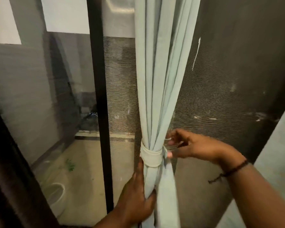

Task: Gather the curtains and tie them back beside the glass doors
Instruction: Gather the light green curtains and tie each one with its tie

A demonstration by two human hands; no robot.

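A pale green curtain (161, 66) hangs gathered into a narrow bundle in front of the glass doors (44, 99). A cream tie-back band (150, 156) is wrapped around the bundle at its waist. My left hand (136, 199) grips the gathered curtain just below the band. My right hand (192, 146) is at the band's right side, thumb and fingertips pinching the band's end where it meets the fabric. A dark beaded bracelet sits on my right wrist.
A black door frame post (99, 99) stands left of the curtain. A dark mesh screen (220, 89) fills the panel behind and right of it. Through the glass I see a balcony floor with a white pot (58, 195). A pale wall (280, 158) is at right.
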